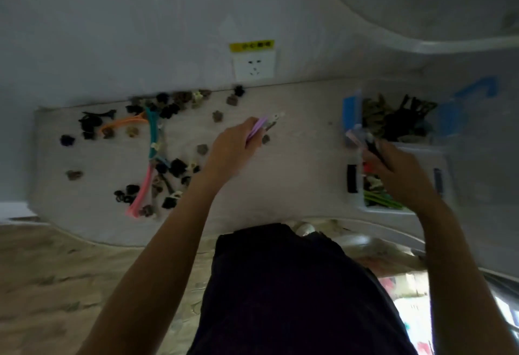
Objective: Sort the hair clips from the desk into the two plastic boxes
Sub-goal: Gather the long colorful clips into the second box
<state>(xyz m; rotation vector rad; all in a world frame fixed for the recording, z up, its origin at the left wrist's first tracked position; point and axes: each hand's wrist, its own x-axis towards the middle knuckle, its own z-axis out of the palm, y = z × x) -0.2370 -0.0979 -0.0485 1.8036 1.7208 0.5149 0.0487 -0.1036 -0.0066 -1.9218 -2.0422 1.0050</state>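
The left hand [233, 149] is gripping a long lilac clip [259, 127], fingers curled round its back half while the pale tip is sticking out above the middle of the table [295, 163]. Judging by its look, a clip like this is light, stiff plastic with a sprung hinge, so holding it along the flat sides near the hinge seems the safest way of keeping it from slipping. The right hand [393, 169] is pinching thin dark clips [375, 148] over the near box [421, 155], which is already holding green and red pieces. The far box [351, 110], with blue latches, is carrying dark claw clips. Many small dark claws and long orange, teal and pink clips [153, 135] are lying scattered on the left of the table. On the wall, a white socket [254, 65] is sitting under a yellow label [252, 46] whose writing is too blurred for reading.
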